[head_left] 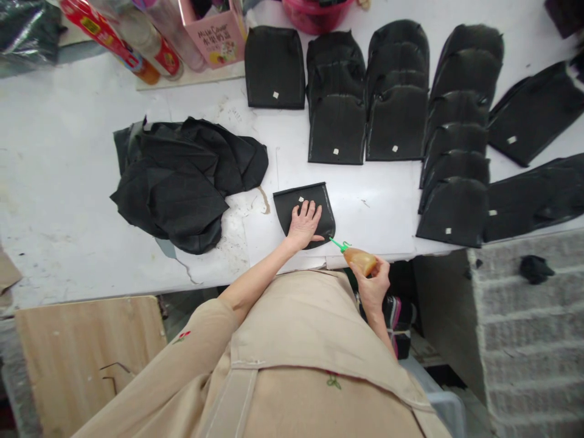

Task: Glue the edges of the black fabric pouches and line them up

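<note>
A black fabric piece (287, 210) with one straight edge and a rounded end lies on the white table near its front edge. My left hand (306, 225) rests flat on it, fingers spread, just below a small white tag. A thin shiny line runs along the piece's right side. In my right hand (375, 283) is a squeeze bottle (362, 261) of amber liquid, held tilted. Its green nozzle tip meets, or nearly meets, the piece's lower right edge; I cannot tell which.
A heap of loose black fabric (182, 182) lies to the left. Overlapping rows of black pieces (395, 121) fill the back and right. Behind stand bottles (150, 45), a pink box (214, 36) and a pink bowl (317, 15). A wooden board (91, 359) is at lower left.
</note>
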Demonstrator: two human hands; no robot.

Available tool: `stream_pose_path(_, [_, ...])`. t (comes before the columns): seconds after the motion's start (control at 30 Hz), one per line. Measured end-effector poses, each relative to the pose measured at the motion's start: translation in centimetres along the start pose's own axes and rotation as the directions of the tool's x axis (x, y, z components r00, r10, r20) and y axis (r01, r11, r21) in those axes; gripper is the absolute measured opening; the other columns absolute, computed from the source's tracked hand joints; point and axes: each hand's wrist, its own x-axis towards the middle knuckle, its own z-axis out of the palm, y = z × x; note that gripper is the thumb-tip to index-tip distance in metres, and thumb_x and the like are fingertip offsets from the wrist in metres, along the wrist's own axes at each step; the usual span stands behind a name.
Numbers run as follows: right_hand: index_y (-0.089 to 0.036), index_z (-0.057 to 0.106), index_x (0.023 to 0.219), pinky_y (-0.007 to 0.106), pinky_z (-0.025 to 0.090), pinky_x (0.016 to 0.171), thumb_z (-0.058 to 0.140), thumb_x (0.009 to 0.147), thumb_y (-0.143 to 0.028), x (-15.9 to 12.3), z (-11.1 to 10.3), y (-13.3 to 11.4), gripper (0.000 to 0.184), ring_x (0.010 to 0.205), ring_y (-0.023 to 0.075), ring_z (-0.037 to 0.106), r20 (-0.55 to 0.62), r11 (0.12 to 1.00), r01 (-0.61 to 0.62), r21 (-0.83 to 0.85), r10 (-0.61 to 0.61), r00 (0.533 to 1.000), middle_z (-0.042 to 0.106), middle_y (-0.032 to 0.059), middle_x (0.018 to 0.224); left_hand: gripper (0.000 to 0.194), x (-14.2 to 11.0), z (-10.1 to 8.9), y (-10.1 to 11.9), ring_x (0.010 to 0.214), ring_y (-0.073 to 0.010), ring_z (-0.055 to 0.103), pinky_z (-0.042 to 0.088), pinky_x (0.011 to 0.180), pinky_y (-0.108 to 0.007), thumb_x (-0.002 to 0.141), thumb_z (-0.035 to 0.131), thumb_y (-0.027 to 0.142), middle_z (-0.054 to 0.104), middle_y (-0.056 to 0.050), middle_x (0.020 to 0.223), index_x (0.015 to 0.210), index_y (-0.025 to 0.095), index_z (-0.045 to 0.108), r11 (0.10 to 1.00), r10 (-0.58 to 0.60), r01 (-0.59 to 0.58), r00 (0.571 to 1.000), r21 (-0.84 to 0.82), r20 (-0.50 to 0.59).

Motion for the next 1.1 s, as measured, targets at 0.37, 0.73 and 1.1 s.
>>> stream_pose_path(0.37, [-0.021, 0.058, 0.117, 0.044, 0.052, 0.093, 0.077, 0.071, -0.064, -0.1, 1.1, 0.3, 0.066, 0.101, 0.0275, 0.064, 0.013, 0.978, 0.161, -0.132, -0.161, 0.987, 0.067, 0.0088, 0.111, 0.104, 0.0, 0.2, -0.2, 0.150, -0.0426, 0.025, 0.021, 0.119, -0.059, 0.077, 0.077, 0.059, 0.031, -0.026, 0.161, 0.157, 0.011, 0.032, 1.000, 0.015, -0.015, 0.999, -0.007, -0.034])
stream_pose_path(0.73, [-0.021, 0.059, 0.118, 0.043, 0.053, 0.092, 0.073, 0.075, -0.066, -0.2, 0.8, 0.2, 0.063, 0.103, 0.0279, 0.065, -0.002, 0.958, 0.202, -0.203, -0.207, 0.978, 0.068, 0.0092, 0.110, 0.102, 0.1, -0.1, 0.3, 0.150, -0.0420, 0.024, 0.022, 0.118, -0.058, 0.079, 0.075, 0.060, 0.029, -0.026, 0.162, 0.158, 0.012, 0.032, 1.000, -0.022, 0.022, 1.000, -0.002, -0.017])
stream_pose_path(1.1, [-0.020, 0.059, 0.117, 0.043, 0.053, 0.090, 0.071, 0.076, -0.067, 0.3, 0.7, 0.6, 0.063, 0.100, 0.0284, 0.067, -0.023, 0.937, 0.252, -0.243, -0.265, 0.964, 0.068, 0.0099, 0.108, 0.105, -0.9, 1.6, -1.6, 0.153, -0.0396, 0.023, 0.021, 0.121, -0.055, 0.073, 0.080, 0.062, 0.029, -0.024, 0.163, 0.155, 0.012, 0.037, 0.996, 0.075, -0.081, 0.992, -0.049, -0.103])
